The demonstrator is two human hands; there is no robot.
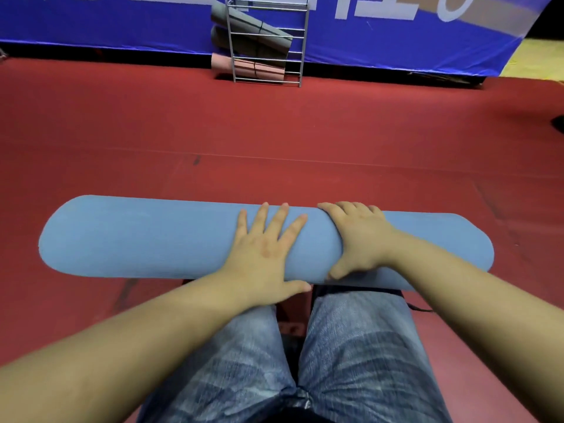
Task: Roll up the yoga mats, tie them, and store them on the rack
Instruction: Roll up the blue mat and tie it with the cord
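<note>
L hand (268, 251) flat, fingers splayed on blue mat (137, 236); R hand (357, 236) grips it; fingertips hidden, prob. curled.

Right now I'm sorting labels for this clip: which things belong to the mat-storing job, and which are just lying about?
Job:
blue mat, rolled, left hand flat on it, right hand gripping it
wire rack
grey mats and pink mat in the rack

Lying about:
blue banner
red floor
</note>
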